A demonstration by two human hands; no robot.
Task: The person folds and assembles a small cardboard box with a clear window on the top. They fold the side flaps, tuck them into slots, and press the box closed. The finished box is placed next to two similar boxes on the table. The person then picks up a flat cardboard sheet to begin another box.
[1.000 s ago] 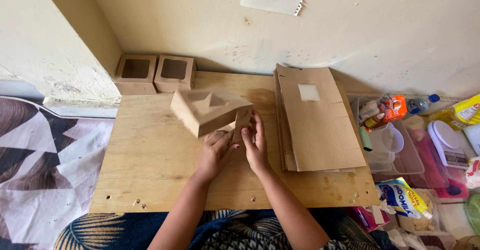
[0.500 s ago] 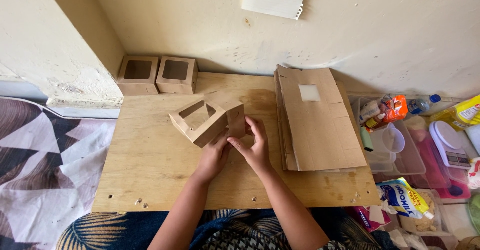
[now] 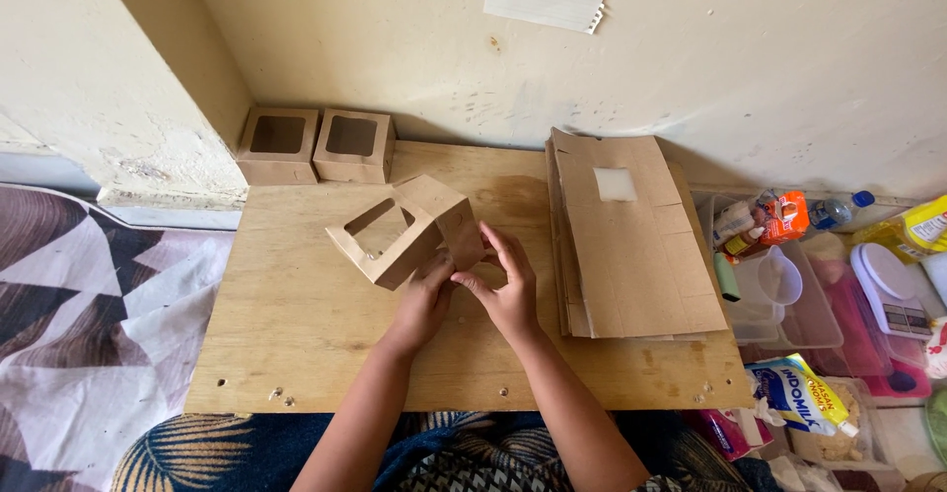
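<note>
A brown cardboard box with a square window cut-out (image 3: 400, 231) is tilted above the plywood board (image 3: 296, 334), its window side facing up and left. My left hand (image 3: 424, 305) grips its lower near corner from below. My right hand (image 3: 505, 290) presses its fingers against the box's right side flap. Both hands hold the box together at the board's middle.
Two finished window boxes (image 3: 316, 144) stand against the wall at the back left. A stack of flat cardboard blanks (image 3: 626, 241) lies on the right. Clear plastic tubs (image 3: 789, 300), packets and a small scale (image 3: 893, 290) crowd the floor at the right. Patterned cloth lies left.
The box has been turned in my hands: an open, flatter shape became a squared box with its window now facing up and left. My hands stayed at the same spot.
</note>
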